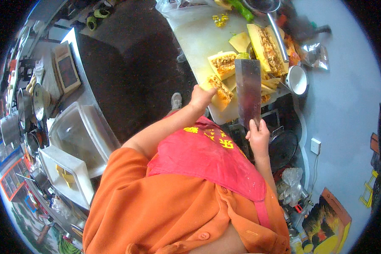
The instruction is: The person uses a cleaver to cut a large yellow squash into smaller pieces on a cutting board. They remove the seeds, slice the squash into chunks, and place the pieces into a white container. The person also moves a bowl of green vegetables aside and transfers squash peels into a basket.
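My left hand (202, 97) is closed on a chunk of yellow-skinned squash (221, 92) with its seedy orange core showing, at the near left edge of the white cutting board (193, 35). My right hand (258, 135) grips the handle of a broad cleaver (248, 92), whose blade points away from me over the board, right of the chunk. Another squash piece with seeds (223, 65) lies just beyond the held one. A long seeded squash section (265, 47) lies farther right. Cut pieces partly hidden by the blade lie beside it.
A strainer handle (277, 38) crosses above the squash. A white enamel bowl (297, 80) stands at the board's right edge, near the wall. A green pepper (243, 11) and small yellow bits (220, 20) are at the far end. White plastic tubs (66, 177) are at the left.
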Action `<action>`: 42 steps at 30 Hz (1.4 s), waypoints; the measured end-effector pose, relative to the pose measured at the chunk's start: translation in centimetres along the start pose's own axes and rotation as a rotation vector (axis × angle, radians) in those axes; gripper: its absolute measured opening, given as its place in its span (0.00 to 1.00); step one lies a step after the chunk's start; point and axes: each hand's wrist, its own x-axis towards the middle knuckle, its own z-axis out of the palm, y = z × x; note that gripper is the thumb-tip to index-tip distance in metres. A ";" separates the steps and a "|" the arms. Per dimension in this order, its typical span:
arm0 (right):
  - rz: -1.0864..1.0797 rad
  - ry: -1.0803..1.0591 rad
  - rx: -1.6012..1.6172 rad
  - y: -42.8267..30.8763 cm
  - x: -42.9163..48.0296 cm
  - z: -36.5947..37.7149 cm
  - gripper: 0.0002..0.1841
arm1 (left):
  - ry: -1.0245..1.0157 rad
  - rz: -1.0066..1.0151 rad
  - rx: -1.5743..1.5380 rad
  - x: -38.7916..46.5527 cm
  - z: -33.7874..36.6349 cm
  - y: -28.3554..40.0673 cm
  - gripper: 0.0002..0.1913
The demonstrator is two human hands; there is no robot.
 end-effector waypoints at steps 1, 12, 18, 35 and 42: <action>0.033 0.004 0.072 0.2 -0.3 -0.1 0.08 | -0.036 0.006 -0.017 -0.3 -0.3 0.6 0.15; -0.120 0.027 0.183 -0.2 -0.7 -1.6 0.06 | -0.424 -0.294 -0.916 -4.6 -2.2 7.9 0.27; -0.506 0.218 -0.075 -2.3 -0.7 -1.0 0.06 | -0.556 -0.275 -0.983 -4.5 -1.1 9.3 0.28; -0.356 -0.056 -0.404 -1.9 -0.8 0.8 0.11 | 0.011 0.054 -0.033 -1.9 -0.9 -0.5 0.26; -0.455 -0.147 -0.666 -5.1 1.7 0.3 0.12 | 0.086 0.210 0.109 1.3 -1.4 -4.1 0.26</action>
